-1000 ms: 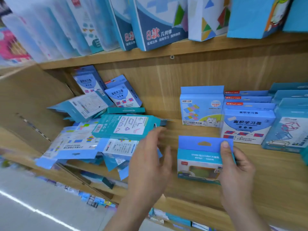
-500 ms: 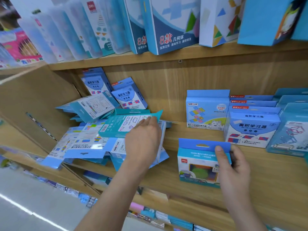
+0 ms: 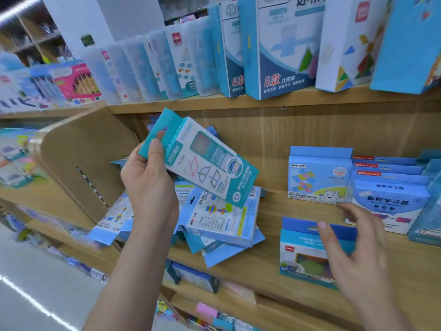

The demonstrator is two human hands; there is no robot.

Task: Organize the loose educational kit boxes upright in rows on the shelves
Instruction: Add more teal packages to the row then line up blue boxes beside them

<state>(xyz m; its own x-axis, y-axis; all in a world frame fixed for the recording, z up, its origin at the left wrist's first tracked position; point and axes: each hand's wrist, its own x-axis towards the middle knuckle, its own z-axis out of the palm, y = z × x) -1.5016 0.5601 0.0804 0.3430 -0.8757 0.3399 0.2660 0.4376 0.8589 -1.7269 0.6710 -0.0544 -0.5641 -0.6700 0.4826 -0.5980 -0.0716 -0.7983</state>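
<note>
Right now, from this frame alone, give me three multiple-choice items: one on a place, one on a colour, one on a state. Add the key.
1. Where is the teal box?
A. standing on the top shelf
B. in the left hand, held above the loose pile
C. lying flat at the shelf's right end

2. What colour is the top flap of the front box, which stands near the shelf edge?
A. red
B. yellow
C. blue

3. How is the right hand?
A. open, fingers spread
B. clenched in a fist
C. curled round a box

Key:
1 B: the left hand grips it near its tab, tilted, above the loose pile.
2 C: the flap is dark blue.
3 A: its fingers are straight and apart in front of the front box.
</note>
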